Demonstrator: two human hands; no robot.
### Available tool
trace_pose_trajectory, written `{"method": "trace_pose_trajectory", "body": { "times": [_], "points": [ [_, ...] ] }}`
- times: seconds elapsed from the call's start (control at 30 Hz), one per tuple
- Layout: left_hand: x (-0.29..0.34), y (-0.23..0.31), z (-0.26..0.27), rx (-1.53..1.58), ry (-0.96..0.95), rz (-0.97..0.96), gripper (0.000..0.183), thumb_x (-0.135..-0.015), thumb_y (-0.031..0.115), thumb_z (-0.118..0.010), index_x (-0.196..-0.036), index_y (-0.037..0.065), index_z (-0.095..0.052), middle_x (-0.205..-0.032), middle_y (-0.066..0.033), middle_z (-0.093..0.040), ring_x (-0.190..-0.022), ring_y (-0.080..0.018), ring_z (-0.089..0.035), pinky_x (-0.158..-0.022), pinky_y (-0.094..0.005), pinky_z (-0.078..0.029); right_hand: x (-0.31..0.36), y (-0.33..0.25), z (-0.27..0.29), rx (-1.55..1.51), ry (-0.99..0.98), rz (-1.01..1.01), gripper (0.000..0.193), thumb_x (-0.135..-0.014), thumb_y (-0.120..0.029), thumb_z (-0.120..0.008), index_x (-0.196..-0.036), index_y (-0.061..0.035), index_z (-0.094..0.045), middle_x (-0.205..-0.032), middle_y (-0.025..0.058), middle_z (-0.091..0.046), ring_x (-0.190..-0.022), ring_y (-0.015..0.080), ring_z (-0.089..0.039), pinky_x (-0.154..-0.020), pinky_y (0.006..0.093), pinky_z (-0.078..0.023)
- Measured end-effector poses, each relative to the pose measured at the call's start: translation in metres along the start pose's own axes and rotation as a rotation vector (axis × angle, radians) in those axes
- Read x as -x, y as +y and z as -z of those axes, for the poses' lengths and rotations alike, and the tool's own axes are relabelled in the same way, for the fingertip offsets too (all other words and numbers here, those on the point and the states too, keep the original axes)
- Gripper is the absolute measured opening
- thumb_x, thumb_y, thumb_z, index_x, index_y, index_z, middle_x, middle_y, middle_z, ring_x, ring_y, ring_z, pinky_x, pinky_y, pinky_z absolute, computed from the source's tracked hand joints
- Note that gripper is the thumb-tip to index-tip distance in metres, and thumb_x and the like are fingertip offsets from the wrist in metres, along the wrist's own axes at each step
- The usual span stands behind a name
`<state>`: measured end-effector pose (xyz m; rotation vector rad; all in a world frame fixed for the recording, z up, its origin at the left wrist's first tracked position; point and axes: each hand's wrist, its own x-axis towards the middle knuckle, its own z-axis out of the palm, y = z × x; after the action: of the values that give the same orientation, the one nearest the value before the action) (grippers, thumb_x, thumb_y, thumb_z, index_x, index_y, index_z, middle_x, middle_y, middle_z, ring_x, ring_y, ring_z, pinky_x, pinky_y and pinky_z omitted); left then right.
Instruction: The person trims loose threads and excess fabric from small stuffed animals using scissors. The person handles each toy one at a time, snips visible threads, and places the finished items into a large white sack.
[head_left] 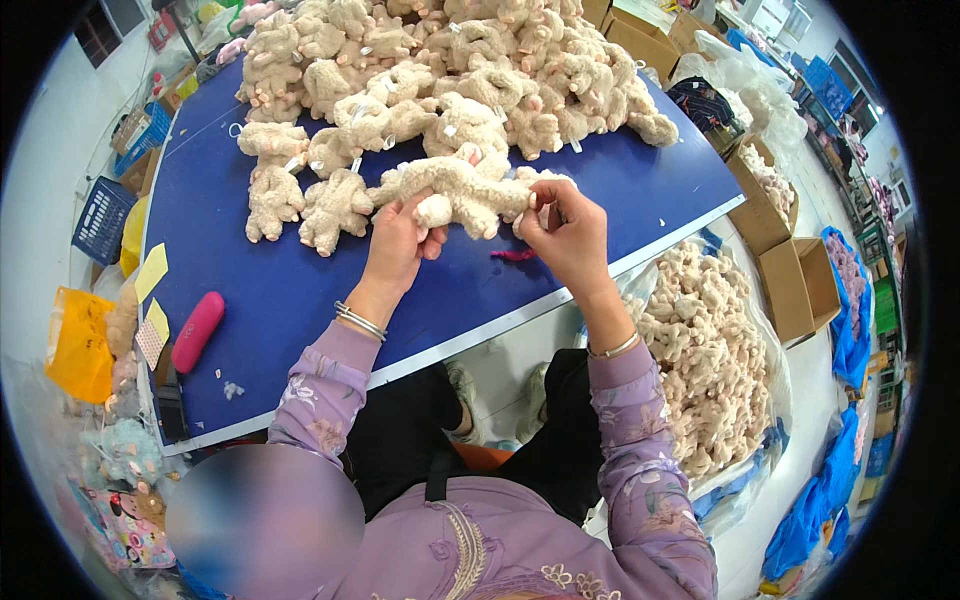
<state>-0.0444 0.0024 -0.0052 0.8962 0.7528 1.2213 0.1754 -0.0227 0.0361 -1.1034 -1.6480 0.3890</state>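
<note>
A cream plush toy (455,190) with fuzzy fur is stretched between my two hands over the blue table. My left hand (402,240) grips its left part from below, fingers curled round a stubby limb. On the other side, my right hand (568,225) pinches the end of a limb between thumb and fingertips. Behind the held toy, a big heap of similar plush toys (460,60) covers the far part of the table, many with small white tags. Two more plush toys (335,210) lie close to the left of my left hand.
On the blue table (270,330) lie a pink case (198,332), yellow paper (150,272) and a dark phone-like object (172,412). A large bag of plush pieces (705,360) stands on the floor at right, near an open cardboard box (798,290). Blue crates (103,220) stand at left.
</note>
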Motion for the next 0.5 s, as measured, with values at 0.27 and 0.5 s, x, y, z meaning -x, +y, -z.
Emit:
{"method": "trace_pose_trajectory", "body": {
  "times": [0.27, 0.5],
  "points": [
    [0.008, -0.005, -0.014, -0.265, 0.034, -0.133, 0.018, -0.095, 0.020, -0.058, -0.096, 0.002, -0.061, -0.070, -0.0026, -0.061, -0.047, -0.0084, -0.052, -0.038, -0.0207, -0.037, 0.011, -0.003, -0.019, -0.449, -0.266, -0.312, 0.031, -0.088, -0.018, -0.067, -0.109, 0.0021, -0.055, -0.085, 0.0005, -0.059, -0.077, 0.0063, -0.052, -0.068, 0.0224, -0.044],
    [0.007, -0.010, -0.007, -0.188, -0.142, -0.073, 0.037, -0.102, 0.039, -0.040, -0.111, 0.006, -0.054, -0.083, -0.0071, -0.066, -0.057, -0.0090, -0.060, -0.049, -0.0201, -0.044, -0.021, -0.005, 0.092, -1.258, 0.004, -0.064, 0.043, -0.095, -0.040, -0.050, -0.123, -0.0066, -0.051, -0.100, 0.0116, -0.064, -0.044, 0.0031, -0.033, -0.041, 0.0198, -0.027]
  ]
}}
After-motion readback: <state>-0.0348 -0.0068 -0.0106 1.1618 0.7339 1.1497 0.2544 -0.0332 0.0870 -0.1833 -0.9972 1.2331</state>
